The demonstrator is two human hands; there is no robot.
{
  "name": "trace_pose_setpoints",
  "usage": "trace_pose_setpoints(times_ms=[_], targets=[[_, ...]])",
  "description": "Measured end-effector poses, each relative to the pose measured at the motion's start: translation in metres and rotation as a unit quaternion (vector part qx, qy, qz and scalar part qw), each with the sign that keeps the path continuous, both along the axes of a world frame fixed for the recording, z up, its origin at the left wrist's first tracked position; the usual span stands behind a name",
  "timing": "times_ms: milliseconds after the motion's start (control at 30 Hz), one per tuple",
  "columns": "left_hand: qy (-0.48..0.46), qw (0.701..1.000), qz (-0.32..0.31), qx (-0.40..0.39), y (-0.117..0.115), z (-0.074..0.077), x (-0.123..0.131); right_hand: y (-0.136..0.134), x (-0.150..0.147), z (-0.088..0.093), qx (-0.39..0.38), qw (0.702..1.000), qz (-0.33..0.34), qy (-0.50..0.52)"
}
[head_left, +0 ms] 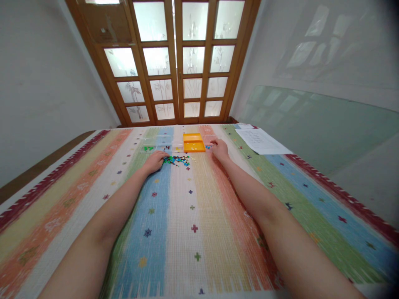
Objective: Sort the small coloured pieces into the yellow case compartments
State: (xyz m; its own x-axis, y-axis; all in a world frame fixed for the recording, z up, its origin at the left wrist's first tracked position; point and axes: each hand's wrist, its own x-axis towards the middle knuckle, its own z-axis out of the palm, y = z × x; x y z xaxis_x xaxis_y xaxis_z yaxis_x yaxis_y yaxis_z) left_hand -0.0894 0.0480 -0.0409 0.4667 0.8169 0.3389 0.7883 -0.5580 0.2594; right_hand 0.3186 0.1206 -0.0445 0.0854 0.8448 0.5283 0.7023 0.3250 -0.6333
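Orange plastic: count one box (194,147), open in two halves. Just nearer and leftward, spot one pile of small pieces (178,160), too many to number, with the left hand (155,161) at its left edge. Beside blue bits (208,147), see now the right hand (220,149). Cannot tell either grip, closed or apart.

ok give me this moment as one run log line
left hand: at pile of mixed coloured pieces | right hand: at clear box holding blue pieces | orange box: open, beyond pile, pale pieces inside
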Motion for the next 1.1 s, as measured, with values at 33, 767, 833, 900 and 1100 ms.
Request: trace_pose_setpoints(times_ms=[33, 767, 833, 900, 1100], targets=[[0.001, 1.0, 0.0, 0.0, 0.0, -0.001, 0.0, 0.0, -0.001, 0.0, 0.0, 1.0, -0.002, 0.001], [0.012, 0.999, 0.047, 0.006, -0.001, 0.009, -0.003, -0.02, -0.029, 0.003, 0.03, 0.995, 0.054, -0.072], [0.026, 0.999, 0.021, -0.002, -0.001, 0.012, -0.001, -0.022, -0.031, 0.003, 0.027, 0.995, 0.056, -0.083], [0.032, 0.999, 0.004, -0.008, -0.002, 0.014, 0.001, -0.024, -0.033, 0.004, 0.023, 0.994, 0.056, -0.093], [0.003, 1.0, -0.007, -0.017, -0.002, 0.01, 0.003, -0.032, -0.04, 0.006, 0.043, 0.99, 0.076, -0.114]])
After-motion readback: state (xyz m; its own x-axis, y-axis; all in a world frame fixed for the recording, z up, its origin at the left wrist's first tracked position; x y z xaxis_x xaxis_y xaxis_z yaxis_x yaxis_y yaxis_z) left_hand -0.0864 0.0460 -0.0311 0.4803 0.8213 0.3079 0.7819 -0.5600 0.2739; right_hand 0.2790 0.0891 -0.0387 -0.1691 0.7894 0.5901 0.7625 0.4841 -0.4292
